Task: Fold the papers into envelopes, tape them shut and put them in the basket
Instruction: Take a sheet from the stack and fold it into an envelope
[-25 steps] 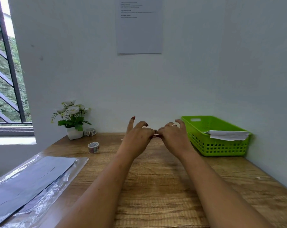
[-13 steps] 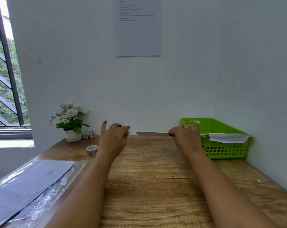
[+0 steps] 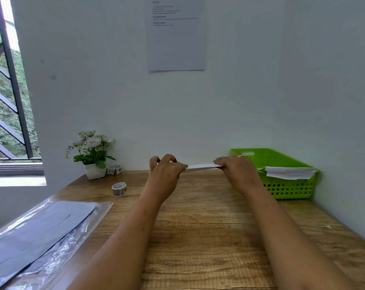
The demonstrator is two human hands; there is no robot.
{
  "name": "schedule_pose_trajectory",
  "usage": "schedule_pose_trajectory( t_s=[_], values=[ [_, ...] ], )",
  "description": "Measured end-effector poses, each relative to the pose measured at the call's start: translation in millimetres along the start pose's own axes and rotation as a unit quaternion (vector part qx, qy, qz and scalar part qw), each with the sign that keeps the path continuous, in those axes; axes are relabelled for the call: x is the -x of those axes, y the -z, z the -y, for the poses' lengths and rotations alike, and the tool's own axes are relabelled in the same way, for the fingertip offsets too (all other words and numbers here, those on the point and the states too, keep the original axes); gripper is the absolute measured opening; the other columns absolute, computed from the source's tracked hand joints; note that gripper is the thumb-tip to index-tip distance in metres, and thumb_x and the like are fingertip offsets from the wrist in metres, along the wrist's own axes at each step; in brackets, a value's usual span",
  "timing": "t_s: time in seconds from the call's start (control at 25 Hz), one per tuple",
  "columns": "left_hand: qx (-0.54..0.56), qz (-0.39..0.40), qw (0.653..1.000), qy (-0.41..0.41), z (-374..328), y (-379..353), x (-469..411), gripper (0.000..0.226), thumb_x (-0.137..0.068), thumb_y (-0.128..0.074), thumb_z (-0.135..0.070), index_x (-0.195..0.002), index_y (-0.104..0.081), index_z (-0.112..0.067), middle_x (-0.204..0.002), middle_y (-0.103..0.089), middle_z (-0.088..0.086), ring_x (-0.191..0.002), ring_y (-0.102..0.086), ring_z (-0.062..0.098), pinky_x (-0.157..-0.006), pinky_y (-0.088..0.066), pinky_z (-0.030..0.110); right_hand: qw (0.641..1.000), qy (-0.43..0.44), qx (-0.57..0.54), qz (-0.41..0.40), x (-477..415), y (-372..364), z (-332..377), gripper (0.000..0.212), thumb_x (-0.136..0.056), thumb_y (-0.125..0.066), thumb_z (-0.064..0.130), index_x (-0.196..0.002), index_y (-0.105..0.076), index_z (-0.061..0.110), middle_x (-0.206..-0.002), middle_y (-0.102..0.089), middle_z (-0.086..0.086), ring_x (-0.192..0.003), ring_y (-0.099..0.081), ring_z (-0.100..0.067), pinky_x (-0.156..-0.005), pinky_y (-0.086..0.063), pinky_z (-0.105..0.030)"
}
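A white folded paper [image 3: 201, 166] is held edge-on above the far part of the wooden desk [image 3: 208, 227]. My left hand [image 3: 166, 174] pinches its left end and my right hand [image 3: 237, 170] pinches its right end. A green plastic basket [image 3: 286, 187] stands at the far right corner with a white folded envelope [image 3: 290, 172] lying across its rim. A patterned tape roll [image 3: 119, 189] stands on the desk left of my left hand. A stack of sheets in a clear plastic sleeve [image 3: 37, 231] lies at the near left.
A small white pot of white flowers [image 3: 92, 155] stands at the far left corner, with a second tape roll [image 3: 114, 169] beside it. White walls close in behind and to the right. A printed sheet [image 3: 176, 34] hangs on the back wall. A barred window [image 3: 4, 91] is at left.
My hands, first together at the paper's middle, slid apart along it. The left hand then came back right and now pinches the paper's left end; the right holds the right end.
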State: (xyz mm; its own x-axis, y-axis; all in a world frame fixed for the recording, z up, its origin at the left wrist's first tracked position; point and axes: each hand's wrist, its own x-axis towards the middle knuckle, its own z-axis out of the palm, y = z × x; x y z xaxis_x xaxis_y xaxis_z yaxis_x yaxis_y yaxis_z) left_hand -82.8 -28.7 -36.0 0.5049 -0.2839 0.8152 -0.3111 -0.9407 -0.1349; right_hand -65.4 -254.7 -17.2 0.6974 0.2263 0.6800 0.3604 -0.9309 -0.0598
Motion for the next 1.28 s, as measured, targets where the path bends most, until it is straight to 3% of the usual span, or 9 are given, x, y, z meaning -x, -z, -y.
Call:
schedule_pose_trajectory(
  t_s=[0.16, 0.36, 0.44, 0.52, 0.72, 0.88, 0.96, 1.12, 1.28],
  values=[
    [0.111, -0.062, 0.99, 0.06, 11.8, -8.5, -3.7, 0.04, -0.073, -0.058, 0.014, -0.094, -0.076, -0.014, -0.094, -0.073, 0.003, -0.09, -0.061, 0.027, -0.073, -0.038, 0.032, 0.996, -0.037, -0.084, -0.001, -2.7, 3.6, -4.5, 0.026, -0.095, -0.051, 0.019, -0.113, -0.07, 0.021, -0.116, -0.069, -0.002, -0.112, -0.059, -0.024, -0.088, -0.05, -0.036],
    [0.317, 0.08, 0.917, 0.23, 7.0, -6.6, 2.6, 0.035, -0.09, -0.048, 0.007, -0.102, -0.074, -0.014, -0.132, -0.058, 0.006, -0.133, -0.038, 0.021, -0.102, -0.027, 0.016, 0.972, -0.093, -0.216, -0.002, 3.6, 10.3, -1.7, 0.026, -0.093, -0.056, 0.031, -0.106, -0.072, 0.017, -0.105, -0.072, 0.0, -0.092, -0.063, -0.013, -0.079, -0.047, -0.026],
    [0.248, 0.208, 0.925, 0.199, 2.9, -14.7, 8.1, 0.046, -0.092, -0.044, 0.007, -0.114, -0.068, -0.026, -0.152, -0.034, 0.001, -0.146, -0.01, 0.024, -0.117, -0.014, 0.032, 0.965, -0.079, -0.246, 0.037, 3.9, 7.2, 7.6, 0.025, -0.091, -0.059, 0.032, -0.108, -0.072, 0.02, -0.109, -0.071, 0.004, -0.089, -0.061, -0.008, -0.078, -0.044, -0.022],
    [0.096, 0.304, 0.937, 0.144, 0.1, -19.9, 11.2, 0.063, -0.09, -0.043, 0.01, -0.126, -0.056, -0.04, -0.159, -0.009, -0.002, -0.146, 0.008, 0.026, -0.117, -0.003, 0.048, 0.96, -0.054, -0.242, 0.126, 5.8, 3.9, 18.6, 0.029, -0.087, -0.063, 0.036, -0.115, -0.068, 0.027, -0.119, -0.067, 0.005, -0.1, -0.06, -0.008, -0.085, -0.044, -0.022],
    [0.003, 0.386, 0.905, 0.178, -1.2, -19.7, 15.2, 0.041, -0.098, -0.037, -0.032, -0.138, -0.042, -0.036, -0.158, -0.013, 0.006, -0.146, -0.004, 0.029, -0.112, -0.007, 0.062, 0.907, 0.004, -0.041, 0.418, 15.2, -5.9, 55.0, 0.057, -0.088, -0.052, 0.056, -0.141, -0.04, 0.038, -0.152, -0.036, 0.004, -0.136, -0.037, -0.019, -0.109, -0.03, -0.034],
    [0.01, 0.419, 0.888, 0.188, -4.9, -27.1, 15.4, 0.059, -0.092, -0.031, -0.059, -0.145, -0.03, -0.032, -0.158, -0.016, 0.002, -0.145, -0.01, 0.029, -0.11, -0.011, 0.064, 0.911, -0.011, 0.047, 0.409, 8.7, 2.1, 71.0, 0.061, -0.086, -0.055, 0.055, -0.135, -0.052, 0.018, -0.136, -0.054, -0.005, -0.109, -0.056, -0.022, -0.091, -0.043, -0.031],
    [0.046, 0.465, 0.868, 0.17, -4.1, -30.1, 13.9, 0.061, -0.091, -0.03, -0.063, -0.145, -0.03, -0.034, -0.157, -0.02, -0.001, -0.144, -0.015, 0.029, -0.112, -0.012, 0.062, 0.924, 0.002, 0.038, 0.381, 6.9, 5.0, 71.3, 0.056, -0.084, -0.06, 0.052, -0.13, -0.057, 0.019, -0.131, -0.058, -0.003, -0.1, -0.058, -0.02, -0.086, -0.046, -0.03],
    [0.121, 0.499, 0.844, 0.156, 3.5, -31.1, 13.8, 0.068, -0.089, -0.034, -0.066, -0.148, -0.022, -0.034, -0.159, -0.014, -0.001, -0.146, -0.011, 0.028, -0.116, -0.01, 0.056, 0.894, -0.002, -0.008, 0.448, 12.5, -8.2, 55.5, 0.062, -0.09, -0.047, 0.057, -0.146, -0.032, 0.034, -0.156, -0.028, 0.002, -0.142, -0.028, -0.021, -0.114, -0.024, -0.037],
    [0.129, 0.51, 0.837, 0.152, 1.4, -26.3, 12.6, 0.069, -0.089, -0.035, -0.065, -0.149, -0.018, -0.034, -0.159, -0.01, 0.0, -0.146, -0.007, 0.03, -0.117, -0.009, 0.055, 0.884, -0.04, -0.05, 0.462, 15.8, -26.9, 29.0, 0.059, -0.1, -0.028, 0.046, -0.152, -0.01, 0.025, -0.161, -0.004, 0.003, -0.148, -0.01, -0.02, -0.12, -0.008, -0.036]
  ],
)
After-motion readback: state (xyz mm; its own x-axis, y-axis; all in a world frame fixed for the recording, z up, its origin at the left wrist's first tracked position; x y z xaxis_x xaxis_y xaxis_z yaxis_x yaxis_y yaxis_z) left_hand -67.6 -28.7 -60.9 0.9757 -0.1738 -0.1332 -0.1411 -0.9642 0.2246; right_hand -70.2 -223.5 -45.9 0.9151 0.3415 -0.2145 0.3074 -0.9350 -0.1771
